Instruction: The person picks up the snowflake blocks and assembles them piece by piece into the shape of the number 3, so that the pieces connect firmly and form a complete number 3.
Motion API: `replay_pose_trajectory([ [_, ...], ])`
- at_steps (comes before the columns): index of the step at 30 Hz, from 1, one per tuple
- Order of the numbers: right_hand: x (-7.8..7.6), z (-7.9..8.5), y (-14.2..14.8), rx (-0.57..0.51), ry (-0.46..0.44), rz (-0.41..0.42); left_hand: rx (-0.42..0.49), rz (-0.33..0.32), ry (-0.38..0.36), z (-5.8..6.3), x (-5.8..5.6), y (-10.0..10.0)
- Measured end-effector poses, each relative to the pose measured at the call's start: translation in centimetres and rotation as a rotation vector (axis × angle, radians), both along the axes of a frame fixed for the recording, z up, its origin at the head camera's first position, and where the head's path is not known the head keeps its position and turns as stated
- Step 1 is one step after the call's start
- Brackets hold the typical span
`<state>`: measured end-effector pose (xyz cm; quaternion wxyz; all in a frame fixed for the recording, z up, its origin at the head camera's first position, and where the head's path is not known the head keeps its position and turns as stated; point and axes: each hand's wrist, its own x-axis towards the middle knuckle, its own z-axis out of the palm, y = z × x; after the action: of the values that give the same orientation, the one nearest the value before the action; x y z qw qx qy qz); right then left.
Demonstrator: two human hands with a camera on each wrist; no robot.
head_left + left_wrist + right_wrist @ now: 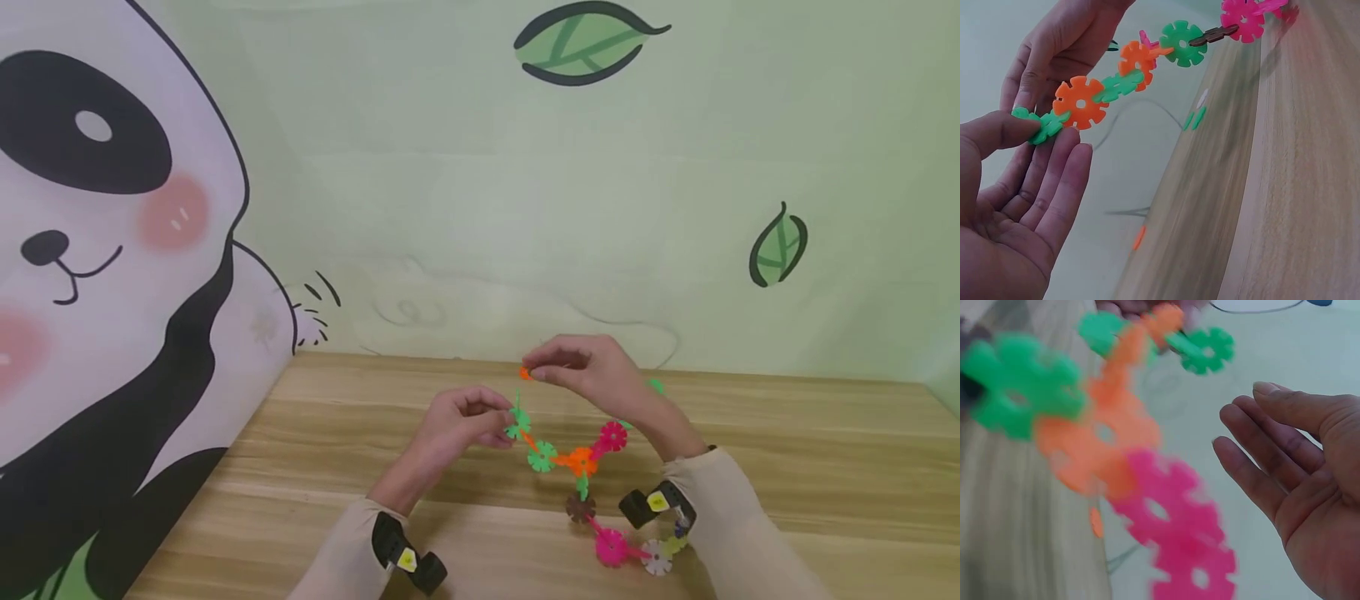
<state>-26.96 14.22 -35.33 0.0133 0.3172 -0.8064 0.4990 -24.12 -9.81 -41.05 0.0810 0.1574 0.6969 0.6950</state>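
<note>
My left hand (468, 421) pinches a green notched disc (517, 423) between thumb and fingers, at the end of a linked chain of plastic snowflake discs. Another green disc (517, 398) stands edge-on above it. From there the chain runs through orange discs (582, 462), a brown disc (581, 507) and pink discs (612, 547). A side branch ends in a pink disc (613, 436). My right hand (1316, 450) is above and right of the left hand, with nothing between thumb and fingers. Part of the chain blurs close to the right wrist camera.
A loose orange disc (1139, 238) lies near the table's back edge. Green discs (1194, 119) and a white one (1202, 97) lie farther along. The wooden table (300, 467) meets a pale green backdrop (450, 208) printed with a panda.
</note>
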Motion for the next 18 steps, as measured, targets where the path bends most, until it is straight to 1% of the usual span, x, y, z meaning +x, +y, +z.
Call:
replay_pose_trajectory([
  [4,-1.4,0.8,0.9,0.019,0.013,-0.04,0.002,-0.005,-0.002,0.1,0.0,0.0],
  [8,-2.8,0.8,1.2,0.066,-0.008,-0.07,0.013,-0.013,0.0,0.0,0.1,-0.1],
  [11,-4.1,0.2,1.2,0.09,-0.032,-0.072,0.017,-0.008,-0.006,-0.1,-0.1,-0.2],
  [16,-6.3,-1.6,1.2,0.146,-0.076,-0.074,0.021,0.002,-0.017,-0.4,-0.4,-0.4],
  [18,-7.1,-2.3,1.2,0.173,-0.076,-0.08,0.025,0.009,-0.018,-0.5,-0.5,-0.4],
])
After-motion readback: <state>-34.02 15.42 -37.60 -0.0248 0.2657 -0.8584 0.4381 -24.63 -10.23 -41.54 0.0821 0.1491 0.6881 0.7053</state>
